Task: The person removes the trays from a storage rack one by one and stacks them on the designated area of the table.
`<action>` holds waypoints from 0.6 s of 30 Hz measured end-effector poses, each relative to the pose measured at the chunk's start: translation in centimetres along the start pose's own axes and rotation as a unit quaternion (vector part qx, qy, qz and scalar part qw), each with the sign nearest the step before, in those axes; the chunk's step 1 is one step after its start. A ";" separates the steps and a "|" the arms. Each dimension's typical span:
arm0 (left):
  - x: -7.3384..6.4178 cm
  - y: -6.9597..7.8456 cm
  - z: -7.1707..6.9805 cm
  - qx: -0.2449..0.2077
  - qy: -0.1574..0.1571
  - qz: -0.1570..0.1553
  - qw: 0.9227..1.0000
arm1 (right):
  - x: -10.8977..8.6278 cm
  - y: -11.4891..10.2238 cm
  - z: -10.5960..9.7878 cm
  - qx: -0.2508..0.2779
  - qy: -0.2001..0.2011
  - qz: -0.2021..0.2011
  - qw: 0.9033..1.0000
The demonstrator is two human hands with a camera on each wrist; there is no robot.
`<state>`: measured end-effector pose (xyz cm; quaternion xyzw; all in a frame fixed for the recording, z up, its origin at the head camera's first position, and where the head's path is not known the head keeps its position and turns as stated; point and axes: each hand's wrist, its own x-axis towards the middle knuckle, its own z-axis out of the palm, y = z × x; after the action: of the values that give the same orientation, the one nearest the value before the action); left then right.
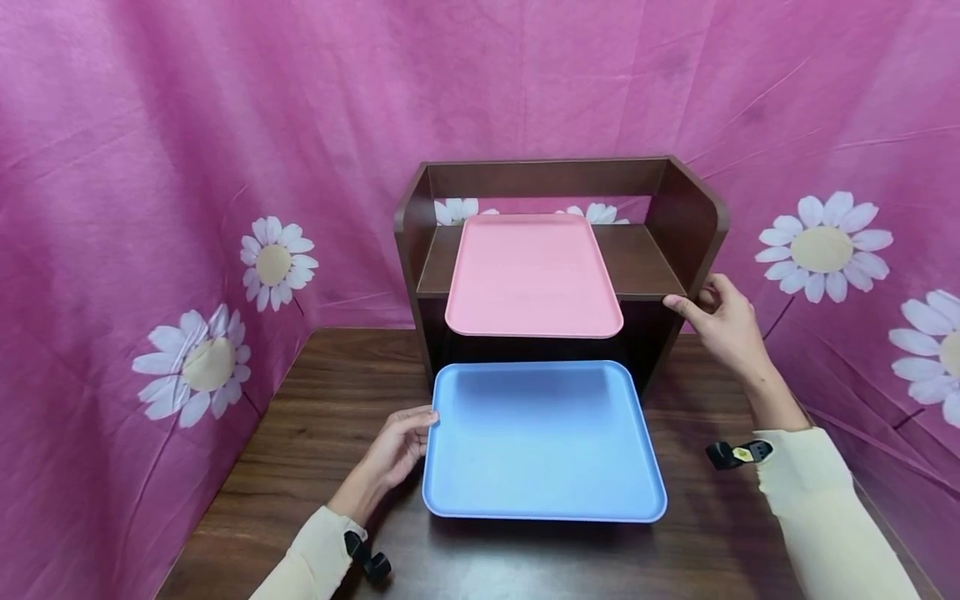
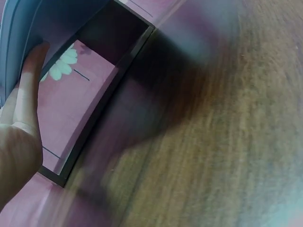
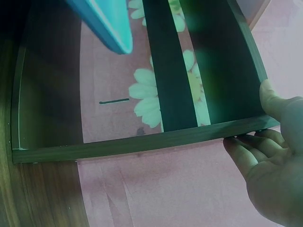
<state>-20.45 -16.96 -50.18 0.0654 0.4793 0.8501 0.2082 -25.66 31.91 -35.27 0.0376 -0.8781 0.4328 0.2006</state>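
Note:
My left hand (image 1: 401, 446) pinches the left rim of a blue tray (image 1: 543, 442), thumb on top. That tray is held off the table in front of a dark brown two-level shelf (image 1: 558, 179), its far edge near the lower opening. In the left wrist view the fingers (image 2: 31, 90) reach along the tray's underside (image 2: 61, 21). My right hand (image 1: 723, 325) grips the shelf's right side panel (image 1: 686, 221); in the right wrist view its thumb and fingers lie on either side of the panel's edge (image 3: 142, 144). A pink tray (image 1: 532, 275) rests on the upper board, jutting past its front.
The shelf stands at the back of a wood-grain table (image 1: 330, 400). Pink cloth (image 1: 337, 108) printed with white daisies hangs behind and at both sides. Each wrist wears a black strap with a small camera.

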 end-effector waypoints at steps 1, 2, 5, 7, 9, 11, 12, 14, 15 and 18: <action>0.0 -0.1 0.0 -0.001 -0.001 -0.002 1.000 | 0.0 0.0 0.0 -0.001 0.000 -0.001 1.000; 0.0 -0.2 -0.1 0.000 -0.002 -0.003 1.000 | 0.0 0.0 -0.1 -0.002 0.001 -0.001 1.000; 0.0 -0.6 -0.1 0.001 -0.007 -0.008 1.000 | 0.1 0.1 -0.1 -0.003 0.002 -0.001 1.000; 0.0 -0.8 -0.1 0.002 -0.012 -0.012 1.000 | 0.1 0.1 -0.1 -0.004 0.003 0.000 1.000; 0.0 -1.0 0.0 0.004 -0.014 -0.017 1.000 | 0.1 0.2 0.0 -0.002 0.002 0.001 1.000; 0.0 -1.2 0.0 0.004 -0.015 -0.024 1.000 | 0.1 0.2 0.0 -0.001 0.002 0.002 1.000; 0.0 -1.3 0.0 0.005 -0.014 -0.026 1.000 | 0.1 0.2 0.0 -0.001 0.002 0.002 1.000; 0.0 -1.5 0.0 0.006 -0.012 -0.032 0.999 | 0.1 0.1 0.0 0.001 0.002 0.003 1.000; 0.1 -1.5 0.0 0.008 -0.011 -0.035 0.999 | 0.1 0.1 0.0 0.001 0.002 0.003 1.000; 0.1 -1.8 0.1 0.016 -0.010 -0.043 0.999 | 0.0 0.1 0.0 0.001 0.003 0.005 1.000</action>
<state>-20.01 -16.05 -51.68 0.0568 0.4930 0.8319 0.2484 -25.72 31.95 -35.29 0.0318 -0.8772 0.4349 0.2010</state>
